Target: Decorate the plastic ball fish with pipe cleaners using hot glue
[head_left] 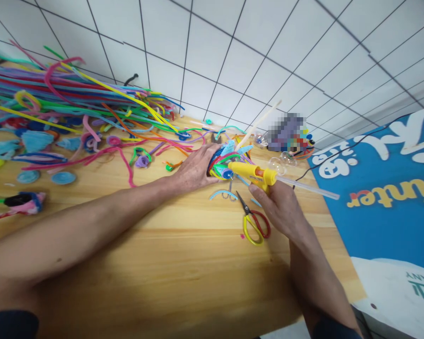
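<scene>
My right hand (282,205) is wrapped round the handle of a yellow hot glue gun (249,172), with a clear glue stick (309,187) poking out of its back end. The gun's nozzle points left, at or just beside a colourful pipe-cleaner craft piece (222,167). My left hand (198,167) holds that piece from its left side, fingers curled around it and partly hidden. Blue, green, yellow and pink loops show on it. Whether the nozzle touches it I cannot tell. Scissors (253,223) with one yellow and one red handle lie just below the gun.
A large heap of pipe cleaners (92,94) spreads over the left back of the wooden table (169,273). Pale blue discs (63,178) lie nearer. Clear balls (277,165) stand behind the gun. A tiled wall (219,52) closes the back; a blue printed sheet (385,226) covers the right.
</scene>
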`<state>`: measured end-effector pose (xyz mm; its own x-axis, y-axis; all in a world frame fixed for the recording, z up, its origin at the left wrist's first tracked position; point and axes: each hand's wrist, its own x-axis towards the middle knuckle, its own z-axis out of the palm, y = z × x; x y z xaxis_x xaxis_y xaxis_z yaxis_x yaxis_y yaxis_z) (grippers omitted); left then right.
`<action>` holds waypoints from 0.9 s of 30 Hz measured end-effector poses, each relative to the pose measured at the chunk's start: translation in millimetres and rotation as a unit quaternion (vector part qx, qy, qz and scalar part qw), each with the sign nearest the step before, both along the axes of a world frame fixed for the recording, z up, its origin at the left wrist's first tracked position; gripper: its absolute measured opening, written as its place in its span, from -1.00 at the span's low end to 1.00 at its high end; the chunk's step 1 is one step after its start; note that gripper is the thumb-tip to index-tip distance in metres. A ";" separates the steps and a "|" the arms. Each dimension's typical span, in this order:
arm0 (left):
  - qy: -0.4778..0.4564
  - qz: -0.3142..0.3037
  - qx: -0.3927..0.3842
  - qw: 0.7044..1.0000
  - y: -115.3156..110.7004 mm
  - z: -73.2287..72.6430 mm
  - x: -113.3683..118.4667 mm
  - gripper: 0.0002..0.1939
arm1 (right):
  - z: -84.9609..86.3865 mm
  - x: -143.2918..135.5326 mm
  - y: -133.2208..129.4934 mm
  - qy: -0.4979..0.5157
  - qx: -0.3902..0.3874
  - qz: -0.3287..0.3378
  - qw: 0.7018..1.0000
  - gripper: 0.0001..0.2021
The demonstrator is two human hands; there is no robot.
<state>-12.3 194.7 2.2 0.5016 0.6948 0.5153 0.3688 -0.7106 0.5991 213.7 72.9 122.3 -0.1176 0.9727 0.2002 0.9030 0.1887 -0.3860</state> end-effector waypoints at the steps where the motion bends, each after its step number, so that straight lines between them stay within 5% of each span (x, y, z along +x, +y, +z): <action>1: 0.001 0.002 -0.002 1.000 -0.3 0.5 0.1 -0.02 | 0.2 0.6 -0.2 0.001 -0.002 -0.007 1.000 -0.71; 27: -0.006 0.006 0.011 1.000 1.2 -3.3 1.2 -0.02 | 1.1 -5.0 0.1 0.002 0.005 0.013 1.000 -0.75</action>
<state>-11.2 195.9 -1.0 0.4872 0.6887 0.5370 0.3692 -0.7196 0.5881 208.8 73.0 123.4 -0.1423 0.9671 0.2110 0.8958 0.2165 -0.3883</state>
